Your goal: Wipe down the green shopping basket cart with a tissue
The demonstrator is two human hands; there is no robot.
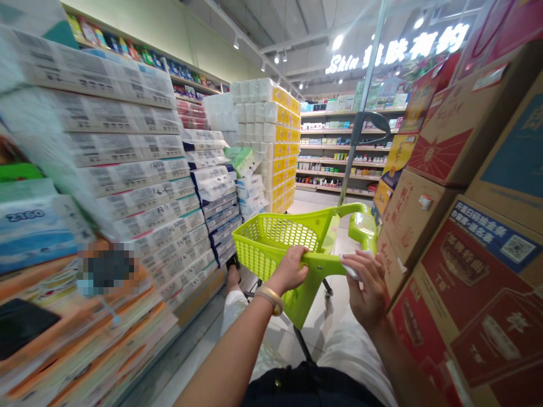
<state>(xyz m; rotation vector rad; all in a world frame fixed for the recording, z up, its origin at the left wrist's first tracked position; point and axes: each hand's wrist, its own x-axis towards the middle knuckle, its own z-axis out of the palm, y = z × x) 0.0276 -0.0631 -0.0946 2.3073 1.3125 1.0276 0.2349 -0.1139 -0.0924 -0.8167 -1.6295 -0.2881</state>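
A lime-green plastic shopping cart (311, 294) stands right in front of me, with a perforated basket and a looped handle at its right side. My left hand (292, 270), below a gold bangle, is closed over the near rim of the basket. In my right hand (367, 291) is a folded white tissue (350, 269), pressed against the green frame just below the handle's thick end (363, 227). The fingers partly cover the tissue. Nothing can be seen inside the visible part of the basket.
Tall stacks of wrapped paper packs (139, 147) rise on the left, with yellow-and-white packs (284, 150) beyond. Cardboard cartons (436, 203) are piled close on the right. A metal pole with a grey handle (356, 135) stands past the cart, before stocked shelves (326, 141).
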